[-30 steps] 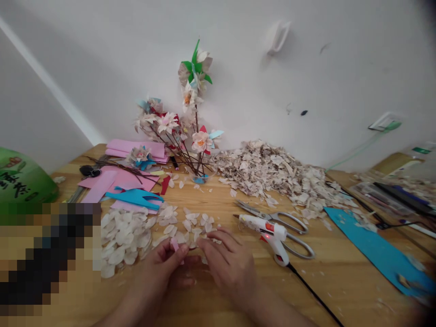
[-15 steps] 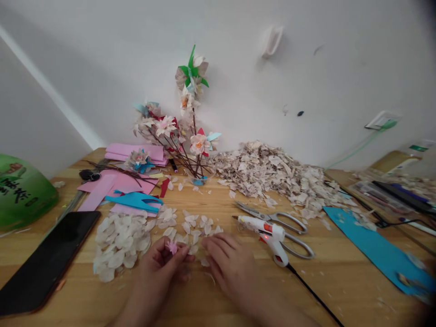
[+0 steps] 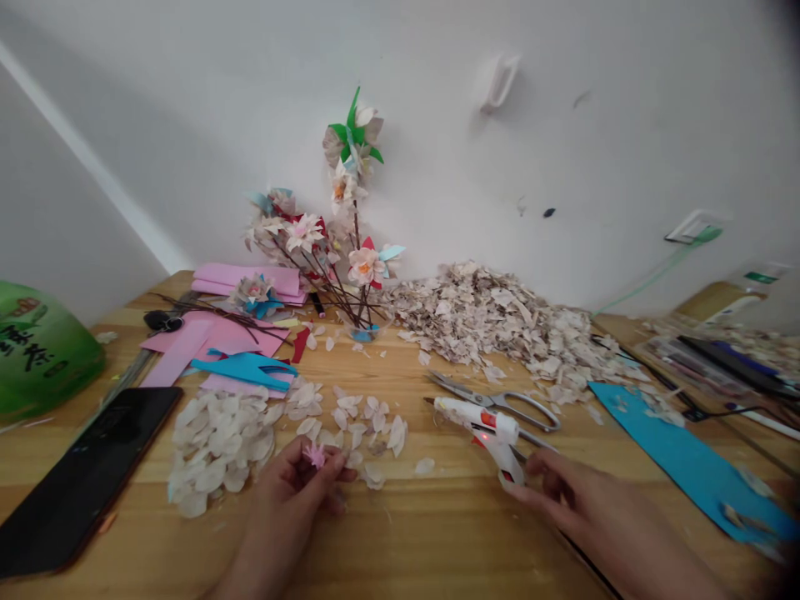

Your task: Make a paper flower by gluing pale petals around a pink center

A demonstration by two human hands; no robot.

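Observation:
A small fringed pink paper piece [image 3: 314, 455] is pinched between the thumb and fingers of my left hand [image 3: 293, 487], low over the table. Just beside that hand lie loose pale petals [image 3: 356, 433] and a heap of round translucent petals [image 3: 218, 450]. My right hand [image 3: 578, 500] is at the handle end of a white glue gun [image 3: 478, 421], its thumb and fingers apart around the handle and no firm grip showing. The gun lies with its tip to the left and a red light lit. Behind it, partly covered, are grey-handled scissors [image 3: 531, 408].
Petal flowers on twigs [image 3: 362, 267] stand in a small cup at the back. A large pile of dry petal scraps [image 3: 500, 312] lies by the wall. A phone [image 3: 93, 475] and a green bag [image 3: 47, 358] are on the left, blue sheet [image 3: 681, 458] on the right.
My right hand has left the loose petals in the middle and moved right to the glue gun's handle. My left hand stays put with the pink piece.

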